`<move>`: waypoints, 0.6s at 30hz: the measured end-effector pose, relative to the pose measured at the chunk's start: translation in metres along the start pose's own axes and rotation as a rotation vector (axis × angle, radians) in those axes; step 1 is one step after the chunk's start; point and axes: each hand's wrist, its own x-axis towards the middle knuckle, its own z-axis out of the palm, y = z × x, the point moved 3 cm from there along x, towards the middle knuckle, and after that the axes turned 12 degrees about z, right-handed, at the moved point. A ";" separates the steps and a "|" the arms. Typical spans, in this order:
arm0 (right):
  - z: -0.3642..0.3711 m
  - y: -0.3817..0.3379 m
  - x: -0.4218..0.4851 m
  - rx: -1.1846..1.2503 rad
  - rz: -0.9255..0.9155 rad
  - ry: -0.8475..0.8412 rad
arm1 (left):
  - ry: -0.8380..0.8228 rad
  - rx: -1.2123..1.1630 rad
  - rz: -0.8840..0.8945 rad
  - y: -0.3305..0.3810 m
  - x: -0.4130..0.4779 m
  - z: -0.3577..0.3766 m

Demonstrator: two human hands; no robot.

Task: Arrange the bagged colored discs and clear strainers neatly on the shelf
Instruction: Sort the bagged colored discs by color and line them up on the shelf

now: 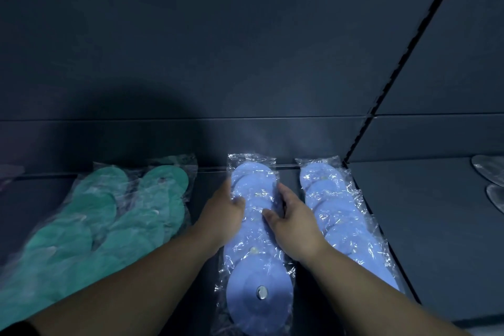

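Observation:
A row of bagged blue discs point(256, 267) runs front to back down the middle of the dark shelf point(422, 226). My left hand point(223, 213) presses its left side and my right hand point(291, 215) its right side, fingers curled over the plastic near the far end. A second row of bagged blue discs point(343, 221) lies just to the right. Two overlapping rows of bagged green discs point(109, 221) lie to the left. Clear strainers point(491, 180) peek in at the right edge, on the adjoining shelf section.
A dark back panel point(218, 49) rises behind the shelf. A slotted upright point(381, 95) divides this bay from the one on the right. A pale bagged item point(11, 174) shows dimly at the far left edge.

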 end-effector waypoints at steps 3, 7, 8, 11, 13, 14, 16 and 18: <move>0.003 -0.001 0.000 0.027 0.033 -0.040 | 0.025 -0.054 -0.012 -0.002 -0.001 -0.003; 0.006 -0.002 0.003 0.027 0.018 -0.027 | 0.034 -0.241 -0.047 -0.007 -0.005 0.003; 0.008 -0.002 0.004 0.038 0.025 -0.032 | 0.037 -0.251 -0.047 -0.009 -0.005 0.004; 0.007 -0.001 0.006 0.116 0.045 -0.073 | 0.049 -0.283 -0.078 -0.013 -0.006 0.004; 0.003 -0.002 0.006 0.164 0.069 -0.082 | 0.063 -0.298 -0.073 -0.014 -0.008 0.002; 0.002 -0.002 0.007 0.168 0.080 -0.067 | 0.061 -0.310 -0.067 -0.014 -0.008 0.001; 0.003 -0.009 0.011 0.114 0.074 -0.015 | 0.046 -0.348 -0.055 -0.010 -0.009 0.000; 0.004 -0.019 0.016 0.104 0.070 -0.011 | 0.030 -0.352 -0.053 -0.006 -0.007 -0.001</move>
